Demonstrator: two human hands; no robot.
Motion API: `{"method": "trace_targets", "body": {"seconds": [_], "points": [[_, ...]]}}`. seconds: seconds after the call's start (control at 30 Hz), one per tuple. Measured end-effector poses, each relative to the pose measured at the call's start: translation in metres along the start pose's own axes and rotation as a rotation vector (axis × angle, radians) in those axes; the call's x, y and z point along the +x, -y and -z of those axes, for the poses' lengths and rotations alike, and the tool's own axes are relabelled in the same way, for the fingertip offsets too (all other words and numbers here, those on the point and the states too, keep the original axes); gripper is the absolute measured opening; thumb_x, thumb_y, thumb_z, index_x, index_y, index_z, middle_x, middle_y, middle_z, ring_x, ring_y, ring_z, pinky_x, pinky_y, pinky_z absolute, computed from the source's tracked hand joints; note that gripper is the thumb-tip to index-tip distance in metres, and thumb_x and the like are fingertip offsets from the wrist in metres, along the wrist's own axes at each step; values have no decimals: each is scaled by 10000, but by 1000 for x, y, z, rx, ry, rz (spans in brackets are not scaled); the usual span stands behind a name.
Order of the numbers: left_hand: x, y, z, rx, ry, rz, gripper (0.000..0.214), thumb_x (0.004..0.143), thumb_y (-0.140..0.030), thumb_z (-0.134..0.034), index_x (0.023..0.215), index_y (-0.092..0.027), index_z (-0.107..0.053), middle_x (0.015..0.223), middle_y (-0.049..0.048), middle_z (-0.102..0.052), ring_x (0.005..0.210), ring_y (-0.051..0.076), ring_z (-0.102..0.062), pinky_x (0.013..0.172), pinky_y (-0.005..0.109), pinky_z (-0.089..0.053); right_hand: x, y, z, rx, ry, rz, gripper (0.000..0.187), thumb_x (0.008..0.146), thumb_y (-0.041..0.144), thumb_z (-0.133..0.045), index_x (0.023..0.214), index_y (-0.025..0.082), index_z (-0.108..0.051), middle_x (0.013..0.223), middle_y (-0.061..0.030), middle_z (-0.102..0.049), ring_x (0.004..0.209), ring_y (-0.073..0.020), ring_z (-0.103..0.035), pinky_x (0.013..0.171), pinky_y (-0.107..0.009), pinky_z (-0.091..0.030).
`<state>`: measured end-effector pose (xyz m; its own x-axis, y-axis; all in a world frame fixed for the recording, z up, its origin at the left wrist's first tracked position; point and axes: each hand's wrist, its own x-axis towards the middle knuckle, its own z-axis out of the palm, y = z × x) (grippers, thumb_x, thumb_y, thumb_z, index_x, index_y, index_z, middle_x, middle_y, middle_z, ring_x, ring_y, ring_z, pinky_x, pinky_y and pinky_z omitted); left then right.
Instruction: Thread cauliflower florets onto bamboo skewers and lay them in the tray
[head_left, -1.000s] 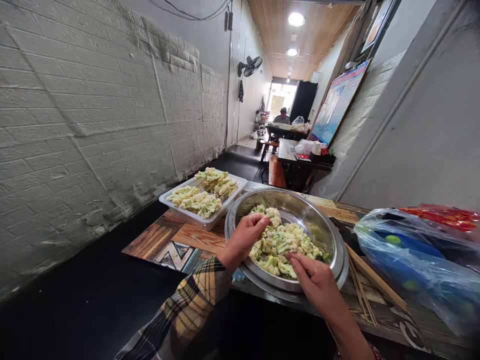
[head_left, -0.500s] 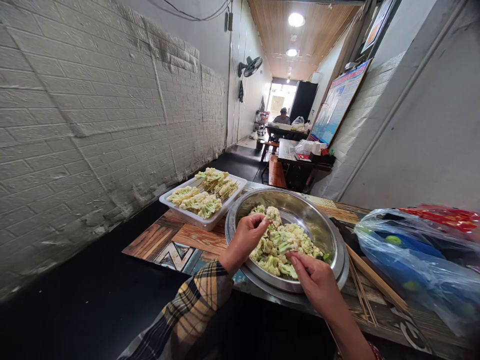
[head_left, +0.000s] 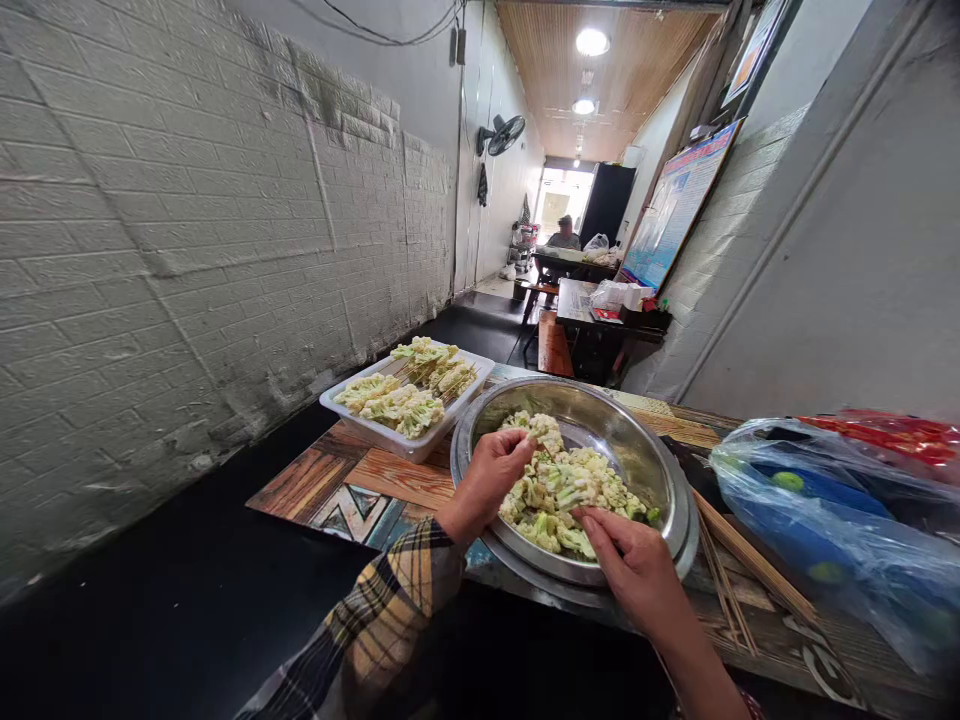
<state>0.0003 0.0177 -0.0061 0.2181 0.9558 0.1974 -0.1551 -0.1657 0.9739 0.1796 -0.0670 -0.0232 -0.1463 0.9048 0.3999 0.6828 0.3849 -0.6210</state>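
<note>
A wide steel basin (head_left: 660, 465) holds many loose cauliflower florets (head_left: 570, 480). My left hand (head_left: 491, 480) is over its left side, thumb and fingers pinched on a small cauliflower floret (head_left: 545, 432). At the near rim, my right hand (head_left: 630, 555) is closed, thumb against forefinger. A thin skewer (head_left: 664, 672) shows below its wrist and seems to run up into the grip; the fingers hide its upper part. Left of the basin stands a white plastic tray (head_left: 367, 428) with skewered cauliflower (head_left: 405, 405) laid in rows.
Bare wooden skewers (head_left: 750, 555) lie right of the basin, beside a clear plastic bag (head_left: 817, 510) with blue and green contents. All rest on a patterned wooden table (head_left: 405, 475). Farther back are another table (head_left: 577, 300), a bench (head_left: 553, 345) and a seated person (head_left: 564, 236).
</note>
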Motion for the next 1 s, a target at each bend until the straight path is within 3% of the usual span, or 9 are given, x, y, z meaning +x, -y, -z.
{"method": "trace_targets", "body": {"seconds": [0.33,0.7,1.0], "points": [[2,2,2,-70,86,61,366,753,-485,-594,639,-142,-535,536,-68,-306,473,52,-219,453,229,-130,0,-2,-1,-4,-4,27,354,930,364,-424,990,205,-736,981,-90,-741,941,-254,-691,839,-373,-540],[-4,-11,-1,178,26,-25,338,775,-426,-548,594,-141,-543,531,-52,-327,500,67,-238,467,235,-174,1,-4,0,7,34,24,358,938,355,-416,984,195,-733,975,-97,-741,919,-244,-692,807,-356,-540],[-3,-9,1,100,172,18,339,804,-435,-539,677,-126,-599,508,-59,-324,465,57,-264,442,215,-182,2,-6,5,27,41,30,353,939,357,-418,993,205,-731,977,-82,-741,926,-238,-687,789,-331,-537]]}}
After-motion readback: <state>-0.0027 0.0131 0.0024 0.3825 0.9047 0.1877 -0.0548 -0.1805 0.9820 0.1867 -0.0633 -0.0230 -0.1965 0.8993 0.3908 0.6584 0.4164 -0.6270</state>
